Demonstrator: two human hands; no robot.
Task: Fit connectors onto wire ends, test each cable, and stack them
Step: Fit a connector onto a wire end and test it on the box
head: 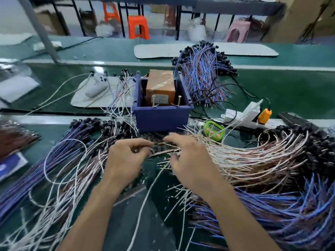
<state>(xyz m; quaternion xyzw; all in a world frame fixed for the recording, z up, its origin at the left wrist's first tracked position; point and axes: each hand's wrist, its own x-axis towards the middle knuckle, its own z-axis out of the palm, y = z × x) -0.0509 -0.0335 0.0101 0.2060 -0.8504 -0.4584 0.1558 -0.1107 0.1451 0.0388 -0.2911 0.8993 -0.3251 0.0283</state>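
Both hands work close together in the middle of the green counter (117, 232), just in front of a blue plastic bin (161, 117). The left hand (126, 158) has thumb and fingers curled in a pinch on the ends of the pink-and-white wires (253, 156). The right hand (188, 158) is curled over the same ends from the other side. Blur hides whether a connector sits between the fingertips. From the hands the wires fan out in a wide arc to the right, ending in black connectors.

The bin holds a brown taped cardboard box (160, 86) standing at its back wall, and two screws (153, 100) stand upright at its front edge. Behind the bin on the right lies a bundle of blue and brown cables (201, 73) tipped with black connectors. A similar blue sheaf (63, 154) lies left of the hands, with loose white wires (54, 205) below it.

A green timer (213, 130) sits just right of the bin, beside a white power strip (243, 116) carrying an orange plug (264, 115)
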